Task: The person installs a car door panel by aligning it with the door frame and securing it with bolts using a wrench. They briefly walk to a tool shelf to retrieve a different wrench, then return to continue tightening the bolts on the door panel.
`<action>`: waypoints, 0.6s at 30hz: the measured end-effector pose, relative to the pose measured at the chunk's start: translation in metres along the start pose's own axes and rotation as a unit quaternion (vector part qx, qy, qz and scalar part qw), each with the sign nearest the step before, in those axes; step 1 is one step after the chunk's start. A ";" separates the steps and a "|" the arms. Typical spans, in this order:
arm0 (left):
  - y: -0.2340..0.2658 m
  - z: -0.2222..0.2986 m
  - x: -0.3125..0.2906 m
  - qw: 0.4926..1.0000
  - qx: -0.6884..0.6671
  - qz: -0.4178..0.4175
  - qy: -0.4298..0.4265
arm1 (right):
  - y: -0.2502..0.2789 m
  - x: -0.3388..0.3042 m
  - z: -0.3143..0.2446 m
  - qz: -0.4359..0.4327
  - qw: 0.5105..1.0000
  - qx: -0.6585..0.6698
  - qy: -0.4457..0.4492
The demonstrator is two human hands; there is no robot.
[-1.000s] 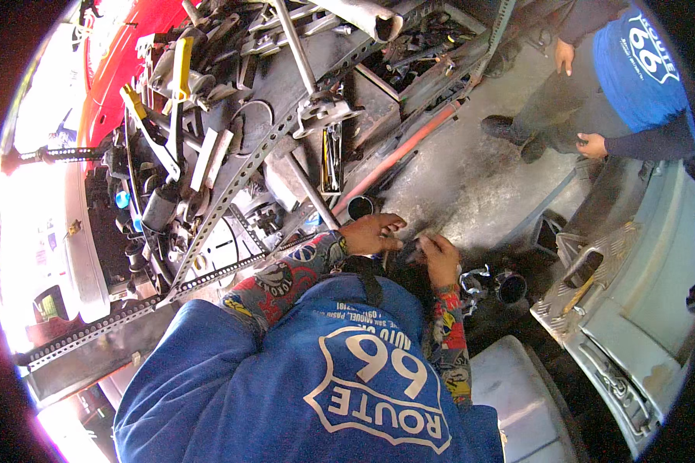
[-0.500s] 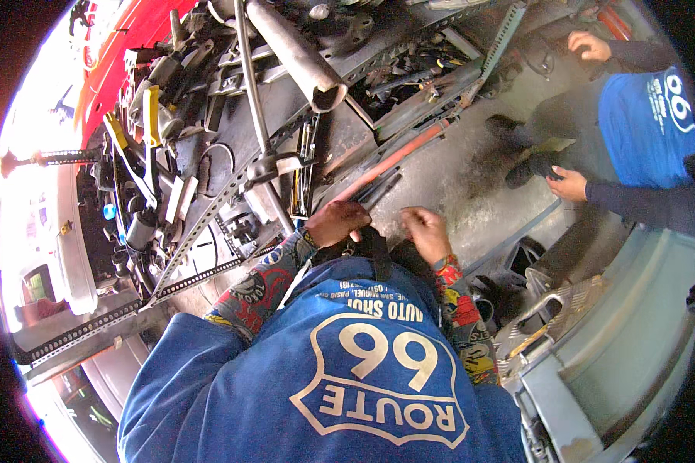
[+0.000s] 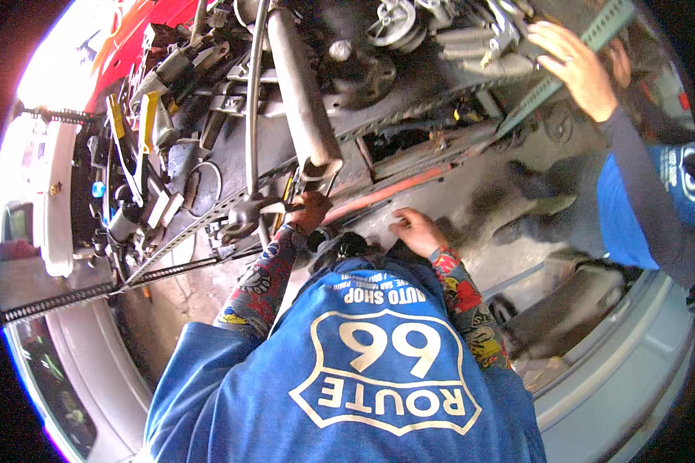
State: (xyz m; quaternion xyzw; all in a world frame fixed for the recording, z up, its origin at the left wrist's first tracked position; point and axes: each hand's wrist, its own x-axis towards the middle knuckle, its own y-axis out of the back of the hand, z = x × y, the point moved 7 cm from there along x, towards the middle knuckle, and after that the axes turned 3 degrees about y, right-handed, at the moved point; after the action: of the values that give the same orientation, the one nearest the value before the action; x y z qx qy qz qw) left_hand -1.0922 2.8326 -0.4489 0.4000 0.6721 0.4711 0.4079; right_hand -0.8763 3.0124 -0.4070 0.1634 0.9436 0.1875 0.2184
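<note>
My left hand (image 3: 310, 212) reaches to the edge of the cluttered workbench, just right of a hammer-like metal head (image 3: 247, 216) on a long bar. Its fingers are partly hidden in shadow, so whether it grips anything does not show. Above that hand lies a thick grey metal tube (image 3: 305, 116), its open end toward me. My right hand (image 3: 418, 233) hovers in front of my chest, fingers loosely bent and a little apart, with nothing visible in them. Printed sleeves cover both forearms.
Bolt cutters with yellow grips (image 3: 148, 123) and a power tool lie at the left of the bench (image 3: 224, 162). A red bar (image 3: 394, 191) runs along the lower shelf. At right a co-worker's hand (image 3: 575, 65) is raised beside a perforated upright (image 3: 556, 85). A grey-blue vehicle panel (image 3: 633, 339) stands lower right.
My left hand has moved left and up to the bench edge by the hammer-like head. My right hand has lowered slightly. The co-worker has raised an arm toward the bench. The view has shifted.
</note>
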 end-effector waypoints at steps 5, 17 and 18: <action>-0.005 -0.019 0.014 0.883 -0.317 0.181 0.296 | 0.075 0.067 -0.001 -0.102 0.980 -0.162 0.055; -0.006 0.012 0.035 0.841 -0.211 0.312 0.387 | 0.176 0.271 0.020 -0.068 0.844 -0.461 0.266; -0.003 0.014 0.035 0.838 -0.205 0.326 0.385 | 0.164 0.281 0.021 -0.122 0.850 -0.443 0.258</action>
State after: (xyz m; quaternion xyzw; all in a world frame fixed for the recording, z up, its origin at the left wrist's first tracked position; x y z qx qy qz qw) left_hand -1.0918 2.8689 -0.4613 0.2894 0.4935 0.8201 0.0114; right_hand -1.0685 3.2724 -0.4537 -0.1215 0.7954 0.5926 0.0377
